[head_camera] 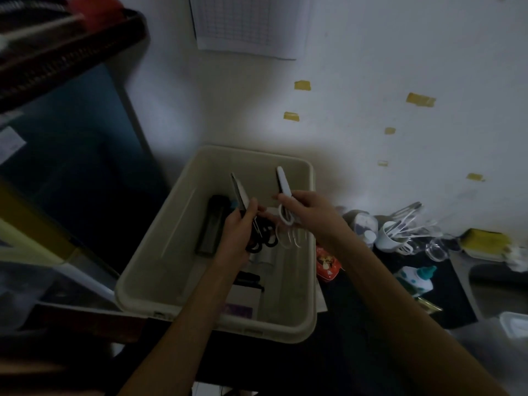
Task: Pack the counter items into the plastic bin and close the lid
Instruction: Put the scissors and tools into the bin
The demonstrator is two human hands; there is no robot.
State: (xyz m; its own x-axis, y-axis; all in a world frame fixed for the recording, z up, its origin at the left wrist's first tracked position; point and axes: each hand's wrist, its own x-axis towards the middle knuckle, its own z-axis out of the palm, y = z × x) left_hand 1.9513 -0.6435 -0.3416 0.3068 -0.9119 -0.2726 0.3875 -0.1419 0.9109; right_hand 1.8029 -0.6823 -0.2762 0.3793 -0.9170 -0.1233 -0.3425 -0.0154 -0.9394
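Over the beige plastic bin (pixel 310 212), seen from my head camera, I am holding black-handled scissors (pixel 243 204) pinched in my left hand (pixel 238 235) and white-handled scissors (pixel 284 187) gripped in my right hand (pixel 310 212), blades pointing away. Packing is underway: a dark case (pixel 211 224) is already lying inside. Next, I judge, I should be lowering both pairs flat, then fetching the cup of utensils (pixel 390 235) waiting on the counter.

We see a dark counter (pixel 368 332) against a white wall. On it sits a beige plastic bin (pixel 288 328), lid off. Right of the bin lie a red packet (pixel 328 265), a white cup (pixel 390 235) (utensils standing in it), a teal-capped bottle (pixel 418 281) and a yellow sponge (pixel 485 238).
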